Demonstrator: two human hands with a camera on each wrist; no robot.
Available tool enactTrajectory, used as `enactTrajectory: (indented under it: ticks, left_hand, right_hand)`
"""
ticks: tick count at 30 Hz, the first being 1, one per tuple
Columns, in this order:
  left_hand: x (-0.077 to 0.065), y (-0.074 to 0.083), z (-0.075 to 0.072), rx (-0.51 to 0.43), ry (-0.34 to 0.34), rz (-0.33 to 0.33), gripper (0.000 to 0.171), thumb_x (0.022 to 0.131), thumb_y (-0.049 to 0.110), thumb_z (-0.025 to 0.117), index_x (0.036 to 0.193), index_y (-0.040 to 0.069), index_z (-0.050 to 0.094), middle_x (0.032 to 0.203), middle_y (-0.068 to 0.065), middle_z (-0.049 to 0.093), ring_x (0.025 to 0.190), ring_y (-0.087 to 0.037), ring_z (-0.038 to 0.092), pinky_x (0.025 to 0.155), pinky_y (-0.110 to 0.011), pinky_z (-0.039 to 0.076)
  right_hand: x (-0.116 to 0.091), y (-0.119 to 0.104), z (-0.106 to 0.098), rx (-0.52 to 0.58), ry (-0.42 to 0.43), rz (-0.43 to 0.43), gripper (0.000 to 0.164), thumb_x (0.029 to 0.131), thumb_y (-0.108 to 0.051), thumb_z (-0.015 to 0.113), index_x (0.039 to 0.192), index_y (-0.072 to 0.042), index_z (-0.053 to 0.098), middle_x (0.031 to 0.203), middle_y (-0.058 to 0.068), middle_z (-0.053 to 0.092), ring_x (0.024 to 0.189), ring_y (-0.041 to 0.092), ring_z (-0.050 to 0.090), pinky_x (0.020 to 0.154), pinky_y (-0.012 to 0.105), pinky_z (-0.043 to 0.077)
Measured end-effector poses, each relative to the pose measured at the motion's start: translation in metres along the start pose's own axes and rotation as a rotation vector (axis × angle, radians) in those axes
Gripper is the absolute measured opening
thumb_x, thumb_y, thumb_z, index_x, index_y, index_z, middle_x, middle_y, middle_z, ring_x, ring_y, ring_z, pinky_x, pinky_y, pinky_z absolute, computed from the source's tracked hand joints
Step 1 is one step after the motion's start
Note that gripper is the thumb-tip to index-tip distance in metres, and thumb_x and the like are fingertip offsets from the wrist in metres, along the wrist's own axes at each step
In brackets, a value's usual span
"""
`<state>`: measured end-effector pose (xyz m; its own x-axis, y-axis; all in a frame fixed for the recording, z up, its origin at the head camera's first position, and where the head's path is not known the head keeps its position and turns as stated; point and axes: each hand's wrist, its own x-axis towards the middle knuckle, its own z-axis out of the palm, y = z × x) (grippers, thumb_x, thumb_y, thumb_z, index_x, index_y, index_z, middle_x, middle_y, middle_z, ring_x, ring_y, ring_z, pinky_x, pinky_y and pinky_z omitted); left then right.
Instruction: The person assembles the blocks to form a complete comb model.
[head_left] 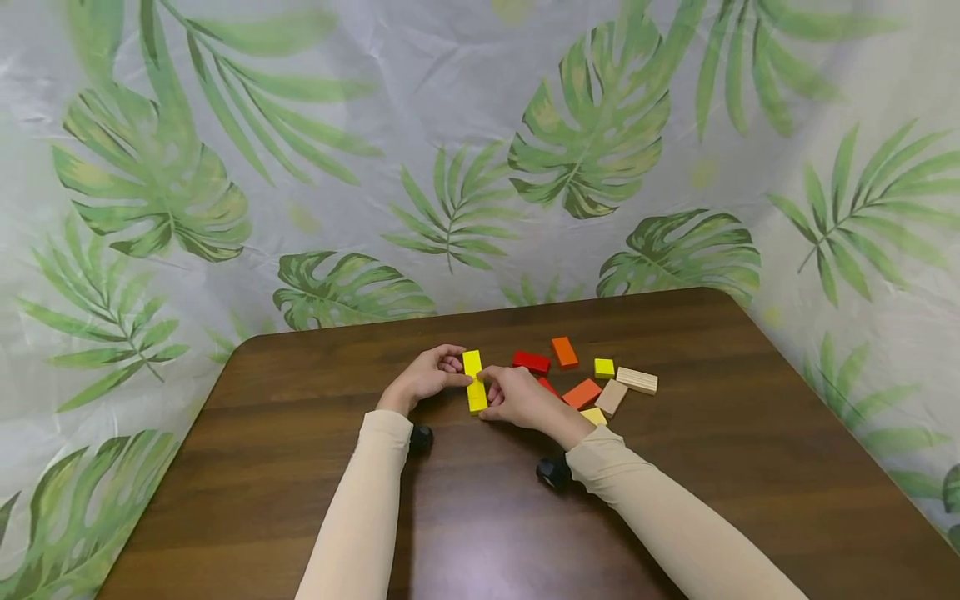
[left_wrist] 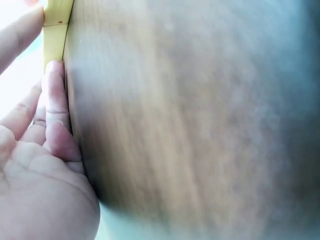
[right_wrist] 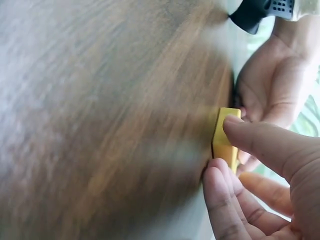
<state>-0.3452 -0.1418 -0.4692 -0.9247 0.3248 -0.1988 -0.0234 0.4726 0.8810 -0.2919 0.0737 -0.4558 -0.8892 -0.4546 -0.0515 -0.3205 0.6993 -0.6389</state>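
Two yellow wooden blocks lie end to end in a row on the table in the head view, the far block and the near block. My left hand holds the far block from the left, its thumb near the joint. The left wrist view shows a fingertip against the yellow wood and a seam across it. From the right, my right hand grips the near block, thumb on its side and fingers at its near end. In the right wrist view these fingers partly hide the yellow block.
Right of the hands lie loose blocks: a red block, orange blocks, a small yellow block, plain wood blocks and a pale yellow block. The right forearm partly covers another red one. A leaf-patterned cloth hangs behind the table.
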Motion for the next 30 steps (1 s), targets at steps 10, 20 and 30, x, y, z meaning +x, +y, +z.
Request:
enactTrajectory:
  ticks: [10, 20, 30]
  left_hand:
    - [0.001, 0.001, 0.003, 0.001, 0.018, -0.003, 0.058, 0.098, 0.014, 0.079, 0.151, 0.007, 0.057, 0.115, -0.008, 0.062, 0.101, -0.022, 0.055, 0.091, -0.031, 0.047]
    - [0.001, 0.000, 0.003, 0.004, 0.015, -0.009, 0.057, 0.099, 0.013, 0.079, 0.151, 0.007, 0.057, 0.114, -0.008, 0.061, 0.101, -0.021, 0.054, 0.089, -0.030, 0.046]
    - [0.002, -0.001, 0.000, 0.006, 0.007, -0.003, 0.058, 0.098, 0.011, 0.078, 0.152, 0.005, 0.057, 0.113, -0.008, 0.060, 0.101, -0.022, 0.053, 0.089, -0.029, 0.046]
  right_hand:
    - [-0.023, 0.013, -0.040, -0.001, 0.024, -0.059, 0.042, 0.097, -0.021, 0.082, 0.132, -0.001, 0.072, 0.098, 0.004, 0.075, 0.084, 0.012, 0.068, 0.084, 0.032, 0.063]
    - [-0.058, 0.040, -0.082, -0.054, -0.069, -0.075, 0.028, 0.094, -0.013, 0.084, 0.118, -0.002, 0.077, 0.100, 0.004, 0.077, 0.088, 0.012, 0.070, 0.081, 0.031, 0.062]
    - [-0.085, 0.060, -0.100, -0.110, -0.151, -0.025, 0.038, 0.091, -0.013, 0.086, 0.126, -0.007, 0.076, 0.114, 0.007, 0.076, 0.104, 0.024, 0.070, 0.092, 0.041, 0.060]
